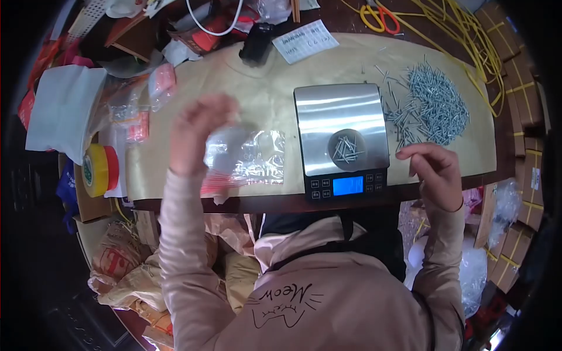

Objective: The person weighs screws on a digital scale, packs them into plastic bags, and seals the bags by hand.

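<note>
A digital scale (342,117) with a steel top and a lit blue display stands on the table. On its plate sits a small round dish (358,164) holding several screws (346,150). My right hand (436,169) is beside the scale's right edge, fingers pointing left, with a gap between thumb and forefinger and nothing visible in them. Above and right of it lies a big heap of silver screws (439,102). My left hand (202,128), smeared by motion, is raised over the table's left part, near clear plastic zip bags (257,155) with red edges; its grip is unclear.
A printed paper label (305,41) and a black object (256,44) lie at the back. Scissors (380,19) and yellow strapping (468,35) are at the far right. Tape rolls (100,169) stand left, and stacked cartons (527,117) line the right side.
</note>
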A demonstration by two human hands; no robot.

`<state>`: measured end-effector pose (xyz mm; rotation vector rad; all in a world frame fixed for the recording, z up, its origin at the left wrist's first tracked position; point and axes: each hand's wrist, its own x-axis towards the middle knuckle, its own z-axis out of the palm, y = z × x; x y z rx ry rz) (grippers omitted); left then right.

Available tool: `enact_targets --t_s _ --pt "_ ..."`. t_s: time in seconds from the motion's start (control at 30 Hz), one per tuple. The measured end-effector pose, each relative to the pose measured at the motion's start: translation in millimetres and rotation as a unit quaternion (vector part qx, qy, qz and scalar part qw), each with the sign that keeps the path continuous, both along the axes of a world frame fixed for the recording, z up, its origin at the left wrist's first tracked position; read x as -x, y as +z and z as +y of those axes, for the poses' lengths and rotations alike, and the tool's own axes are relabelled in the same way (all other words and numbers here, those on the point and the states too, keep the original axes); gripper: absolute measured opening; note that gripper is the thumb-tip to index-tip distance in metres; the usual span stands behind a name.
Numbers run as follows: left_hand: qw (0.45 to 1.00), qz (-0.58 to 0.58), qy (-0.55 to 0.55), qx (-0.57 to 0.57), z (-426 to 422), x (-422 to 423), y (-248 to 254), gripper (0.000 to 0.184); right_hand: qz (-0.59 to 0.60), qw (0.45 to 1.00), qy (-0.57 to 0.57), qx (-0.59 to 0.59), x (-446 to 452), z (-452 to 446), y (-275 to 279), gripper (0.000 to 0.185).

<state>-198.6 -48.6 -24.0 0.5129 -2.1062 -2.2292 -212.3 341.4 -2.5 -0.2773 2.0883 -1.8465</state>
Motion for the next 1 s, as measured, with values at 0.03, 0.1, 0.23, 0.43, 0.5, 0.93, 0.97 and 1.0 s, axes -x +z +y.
enact_targets --t_s 0.03,0.1,0.23,0.43,0.5,0.93,0.97,1.0 --pt "0.991 -0.017 -0.062 0.116 14.8 -18.5 -3.6 0.027 0.002 1.000 -0.008 -0.007 2.0 1.7 -2.3 0.017" --pt "0.926 0.059 -0.166 0.334 39.1 -51.5 -19.4 0.026 0.004 0.999 -0.024 -0.026 3.8 5.7 -4.8 0.017" --pt "0.798 0.137 -0.205 0.549 75.5 -86.2 -53.6 0.025 0.008 0.999 -0.042 -0.014 3.5 2.8 -9.5 0.017" --pt "0.849 0.149 -0.124 0.491 66.6 -95.4 -78.8 0.022 0.024 0.998 -0.052 -0.024 5.9 13.6 -12.9 0.018" --pt "0.850 0.155 -0.119 0.489 65.4 -94.1 -77.9 0.025 0.030 0.997 -0.061 -0.032 7.5 17.8 -15.9 0.018" --pt "0.922 0.168 -0.157 0.310 108.3 -93.6 -1.6 0.009 0.193 0.962 0.146 -0.124 -13.0 -21.8 -15.6 0.019" --pt "0.917 0.175 -0.202 0.297 114.4 -95.4 0.4 0.009 0.219 0.957 0.172 -0.083 -18.5 -33.1 -22.8 0.019" --pt "0.924 0.178 -0.221 0.258 121.9 -95.3 4.0 0.009 0.244 0.948 0.197 -0.043 -24.2 -42.4 -31.5 0.020"
